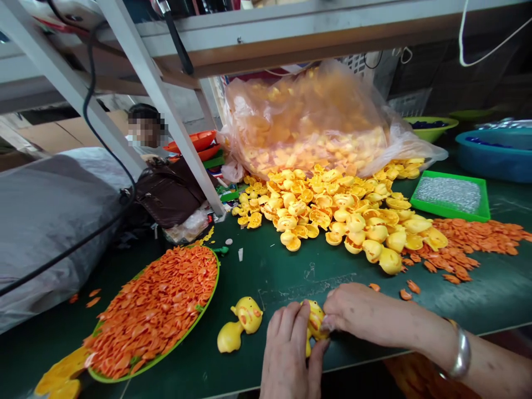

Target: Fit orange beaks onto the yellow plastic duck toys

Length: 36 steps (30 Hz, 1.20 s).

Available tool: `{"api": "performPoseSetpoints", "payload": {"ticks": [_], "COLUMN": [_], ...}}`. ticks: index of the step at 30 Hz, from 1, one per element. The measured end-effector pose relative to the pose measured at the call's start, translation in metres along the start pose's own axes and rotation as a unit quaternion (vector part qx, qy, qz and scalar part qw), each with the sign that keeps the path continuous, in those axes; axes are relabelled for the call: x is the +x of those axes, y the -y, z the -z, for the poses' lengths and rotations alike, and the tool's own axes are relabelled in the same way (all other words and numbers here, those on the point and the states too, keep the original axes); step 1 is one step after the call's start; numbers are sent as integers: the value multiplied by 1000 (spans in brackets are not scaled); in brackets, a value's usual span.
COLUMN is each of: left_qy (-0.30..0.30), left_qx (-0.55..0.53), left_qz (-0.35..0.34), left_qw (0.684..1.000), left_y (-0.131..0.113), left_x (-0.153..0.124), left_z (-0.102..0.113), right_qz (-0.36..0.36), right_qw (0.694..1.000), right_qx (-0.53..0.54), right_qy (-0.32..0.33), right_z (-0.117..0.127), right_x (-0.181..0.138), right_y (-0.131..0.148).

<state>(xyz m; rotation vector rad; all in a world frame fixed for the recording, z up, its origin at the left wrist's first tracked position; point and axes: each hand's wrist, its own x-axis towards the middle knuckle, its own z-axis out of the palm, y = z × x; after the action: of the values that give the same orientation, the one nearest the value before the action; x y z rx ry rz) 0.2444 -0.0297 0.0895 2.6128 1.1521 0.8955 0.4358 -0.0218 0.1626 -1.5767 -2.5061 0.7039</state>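
Note:
My left hand [288, 346] is closed around a yellow plastic duck toy [315, 317], low over the front of the green table. My right hand [357, 310] pinches at the duck's right side, its fingertips pressed against it. Whether a small part sits between those fingertips cannot be made out. To the left of my hands lies another yellow duck [248, 315] with a printed face. Beyond them spreads a heap of yellow duck shell halves [316, 205]. Loose small orange pieces [413, 286] lie past my right wrist.
On the left stands a green-rimmed tray [214, 282] heaped with orange pieces [162, 305]. A clear plastic bag [307, 116] of yellow shells is behind the heap. At right are a green tray [484, 208] of silvery bits and a blue basin [499, 158]. A shelf frame [166, 105] stands overhead; a person sits behind.

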Motion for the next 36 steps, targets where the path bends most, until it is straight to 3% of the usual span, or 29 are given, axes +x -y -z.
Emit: {"api": "performPoseSetpoints", "payload": {"ticks": [2, 7, 13, 16, 21, 26, 29, 33, 36], "left_qy": [5, -21, -57, -67, -80, -107, -103, -24, -4], "left_qx": [50, 203, 246, 241, 238, 212, 162, 118, 99], "left_qz": [-13, -24, 18, 20, 11, -33, -65, -102, -114], "left_qw": [999, 979, 967, 968, 968, 971, 979, 987, 989], "left_y": [4, 29, 47, 47, 47, 38, 22, 3, 1], "left_x": [1, 6, 7, 6, 7, 13, 19, 26, 26], "left_z": [9, 35, 35, 32, 36, 34, 28, 20, 16], "right_qz": [-39, -115, -127, -152, -229, -263, -247, -164, -146], "right_qw": [999, 956, 955, 951, 911, 852, 815, 867, 903], "right_qx": [9, -106, -93, -36, 107, 293, 410, 351, 284], "right_qy": [-36, -250, -252, -266, -326, -344, -327, -313, -288], "right_z": [6, 12, 9, 12, 4, -38, -65, -81, -77], "right_x": [7, 52, 92, 83, 45, 13, 2, -13, -30], "right_y": [-2, -4, -8, -13, -17, 0, 23, 43, 39]}}
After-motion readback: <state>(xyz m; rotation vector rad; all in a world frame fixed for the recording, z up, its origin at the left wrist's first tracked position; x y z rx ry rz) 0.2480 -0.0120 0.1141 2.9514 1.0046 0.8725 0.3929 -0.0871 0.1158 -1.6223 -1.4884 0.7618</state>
